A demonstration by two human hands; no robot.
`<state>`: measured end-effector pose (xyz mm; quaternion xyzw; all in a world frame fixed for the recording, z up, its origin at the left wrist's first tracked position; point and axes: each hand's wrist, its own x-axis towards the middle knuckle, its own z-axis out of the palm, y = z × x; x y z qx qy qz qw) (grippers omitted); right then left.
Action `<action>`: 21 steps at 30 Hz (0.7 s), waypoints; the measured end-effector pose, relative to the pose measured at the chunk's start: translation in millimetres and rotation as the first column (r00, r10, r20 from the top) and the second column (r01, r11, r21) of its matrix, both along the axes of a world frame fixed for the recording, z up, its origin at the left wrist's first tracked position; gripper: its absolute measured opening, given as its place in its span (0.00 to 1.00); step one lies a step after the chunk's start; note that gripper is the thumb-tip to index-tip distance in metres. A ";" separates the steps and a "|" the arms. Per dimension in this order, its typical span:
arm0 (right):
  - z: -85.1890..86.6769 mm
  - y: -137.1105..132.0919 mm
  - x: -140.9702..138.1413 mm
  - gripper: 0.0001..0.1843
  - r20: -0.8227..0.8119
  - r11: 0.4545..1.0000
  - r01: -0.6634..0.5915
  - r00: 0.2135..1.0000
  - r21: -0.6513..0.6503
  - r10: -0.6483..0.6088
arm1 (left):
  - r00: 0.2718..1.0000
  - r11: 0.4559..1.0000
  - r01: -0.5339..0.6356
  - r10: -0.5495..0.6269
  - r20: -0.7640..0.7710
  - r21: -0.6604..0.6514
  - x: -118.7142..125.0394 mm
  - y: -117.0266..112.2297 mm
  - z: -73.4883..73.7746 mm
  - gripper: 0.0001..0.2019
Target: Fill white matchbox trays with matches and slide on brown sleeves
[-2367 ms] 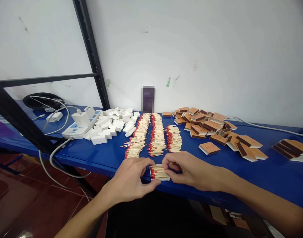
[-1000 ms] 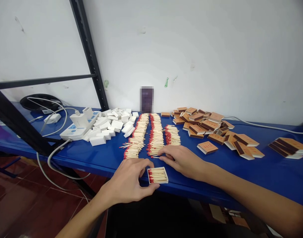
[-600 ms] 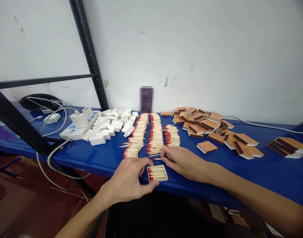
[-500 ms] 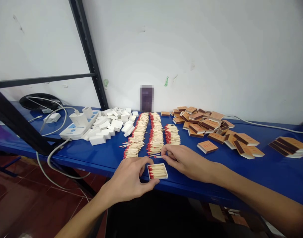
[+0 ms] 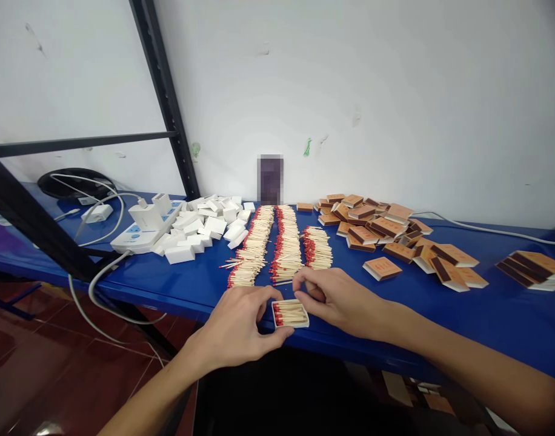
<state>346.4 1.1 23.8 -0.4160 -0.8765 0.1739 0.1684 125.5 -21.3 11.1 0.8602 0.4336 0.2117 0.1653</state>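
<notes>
My left hand [image 5: 241, 324] grips the left end of a small white matchbox tray [image 5: 307, 318] between thumb and fingers, at the table's front edge. Matches [image 5: 290, 313] with red heads lie side by side in it, heads to the left. My right hand [image 5: 325, 293] is closed in a pinch just above the tray's right back corner. A match seems to be between its fingertips, mostly hidden by them. Behind the hands lie two long rows of matches, a left row [image 5: 254, 242] and a middle row [image 5: 286, 242], and a shorter right pile [image 5: 317, 247].
White empty trays [image 5: 205, 224] are heaped at left, beside a power strip [image 5: 136, 239] with chargers and cables. Orange-brown matchbox sleeves [image 5: 372, 221] are piled at right, with a stack [image 5: 532, 269] farther right. A black shelf post [image 5: 168, 97] rises at left. A wall stands behind.
My right hand has moved slightly left and down to the tray's corner. One loose match by its fingertips has gone from the table. My left hand keeps its grip on the tray.
</notes>
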 end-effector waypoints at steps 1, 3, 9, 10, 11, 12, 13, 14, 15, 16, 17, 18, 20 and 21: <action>-1.2 2.0 1.0 0.06 0.020 0.999 0.013 1.000 0.029 -0.013 | 1.000 1.000 0.001 -0.001 0.000 -0.005 -0.2 0.0 -0.1 0.13; -4.5 6.0 2.8 0.08 0.061 0.997 0.009 0.998 0.076 -0.014 | 1.000 1.000 0.005 -0.005 -0.002 -0.014 -0.6 -0.2 -0.2 0.13; -11.4 12.3 2.2 0.12 0.072 0.988 -0.060 0.996 0.142 0.050 | 1.000 1.000 0.012 -0.012 -0.006 -0.012 -1.2 -1.0 1.2 0.13; -12.2 12.8 1.6 0.12 0.072 0.987 -0.063 0.996 0.145 0.053 | 1.000 1.000 0.016 -0.016 -0.006 -0.012 -1.3 -1.0 1.5 0.12; -13.0 13.2 1.1 0.13 0.072 0.987 -0.063 0.996 0.146 0.053 | 1.000 1.000 0.018 -0.018 -0.005 -0.011 -1.3 -1.1 1.6 0.12; -13.9 13.7 0.8 0.14 0.072 0.988 -0.061 0.996 0.145 0.051 | 1.000 1.000 0.022 -0.022 -0.005 -0.011 -1.5 -1.1 1.6 0.12; -14.7 14.1 0.7 0.14 0.071 0.987 -0.060 0.996 0.148 0.049 | 1.000 1.000 0.023 -0.023 -0.005 -0.010 -1.6 -1.2 1.5 0.12; -15.6 14.6 0.7 0.14 0.071 0.986 -0.059 0.996 0.153 0.048 | 1.000 1.000 0.024 -0.024 -0.006 -0.008 -1.8 -1.2 1.2 0.12; -16.2 14.9 0.8 0.15 0.072 0.985 -0.059 0.996 0.162 0.048 | 1.000 1.000 0.024 -0.024 -0.006 -0.006 -2.0 -1.3 0.8 0.12; -16.6 15.1 0.9 0.15 0.072 0.984 -0.060 0.996 0.170 0.048 | 1.000 1.000 0.024 -0.024 -0.007 -0.004 -2.2 -1.4 0.4 0.12; -16.8 15.2 1.1 0.14 0.073 0.982 -0.061 0.996 0.176 0.049 | 1.000 1.000 0.026 -0.026 -0.008 -0.001 -2.3 -1.4 0.1 0.12; -16.8 15.1 1.1 0.14 0.074 0.982 -0.061 0.996 0.180 0.048 | 1.000 1.000 0.029 -0.029 -0.009 0.001 -2.3 -1.3 -0.2 0.12; -16.4 14.6 1.1 0.13 0.071 0.983 -0.058 0.996 0.174 0.046 | 1.000 1.000 0.030 -0.030 -0.008 0.005 -2.0 -1.0 -0.5 0.12; -16.3 14.4 1.0 0.13 0.065 0.983 -0.056 0.997 0.173 0.045 | 1.000 1.000 0.030 -0.030 -0.008 0.006 -1.7 -0.8 -0.5 0.12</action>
